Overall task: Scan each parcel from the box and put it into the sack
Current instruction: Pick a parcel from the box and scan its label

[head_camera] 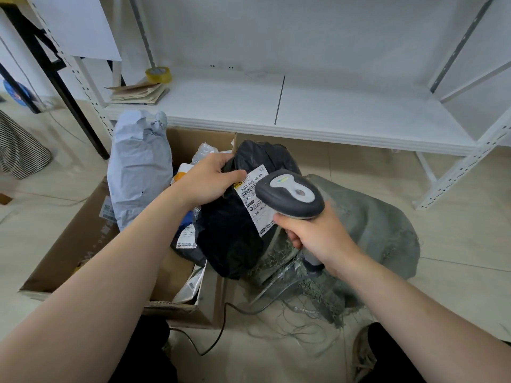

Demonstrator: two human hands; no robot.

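- The left hand [208, 179] grips the black parcel [237, 217] by its upper edge, above the box [83, 244]; label [253, 199] faces up
- The right hand [312, 236] grips the scanner [290, 193], its head over the label
- The sack [373, 225] lies just right of the parcel, on the scanner side; the left hand will likely carry it across

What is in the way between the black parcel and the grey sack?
Only the scanner and the right hand gripping it, which hover over the sack right beside the black parcel that the left hand holds. Nothing else lies between them, though the sack looks slumped and its mouth is hard to see.
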